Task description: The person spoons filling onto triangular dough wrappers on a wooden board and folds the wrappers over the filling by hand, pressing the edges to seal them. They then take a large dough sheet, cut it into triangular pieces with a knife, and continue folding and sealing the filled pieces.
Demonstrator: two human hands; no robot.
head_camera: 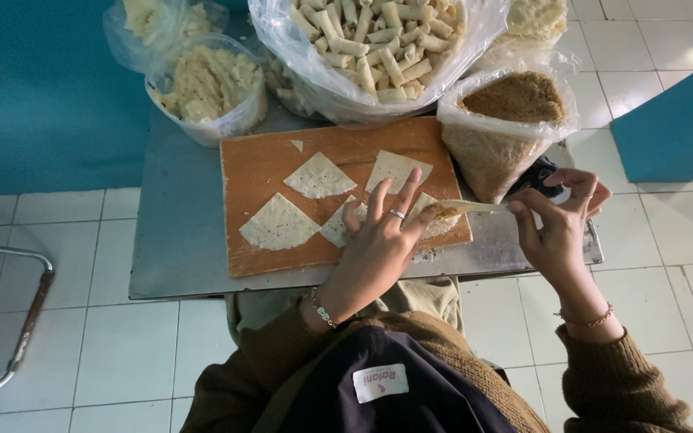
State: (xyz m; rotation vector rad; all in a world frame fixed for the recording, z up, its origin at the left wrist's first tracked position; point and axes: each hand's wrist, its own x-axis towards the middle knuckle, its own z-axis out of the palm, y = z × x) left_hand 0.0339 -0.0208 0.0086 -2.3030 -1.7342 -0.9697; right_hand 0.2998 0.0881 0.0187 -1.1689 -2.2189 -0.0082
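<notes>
While the head camera is looking straight down, a wooden cutting board is lying on a grey metal table, carrying four pale triangular dough wrappers.

Item: left hand, ring on one finger, bracelet at the wrist. It is resting open, fingers spread, pressing flat on the nearest wrapper at the board's near right corner; it is gripping nothing.

Item: right hand, bracelet at the wrist. Thumb and fingers are pinching the handle end of a pale spoon, whose tip is reaching over the wrapper, just beside the left fingertips, carrying a small brown dab of filling.

Item: three further wrappers — one lying left, one at centre, one behind the left fingers.

Surroundings: a clear bag of brown filling is standing against the board's right edge, directly behind the spoon. A large bag of rolled pastry sticks is overhanging the board's far edge. A bag of pale shredded mixture is sitting at the far left corner. White floor tiles are surrounding the table.
</notes>
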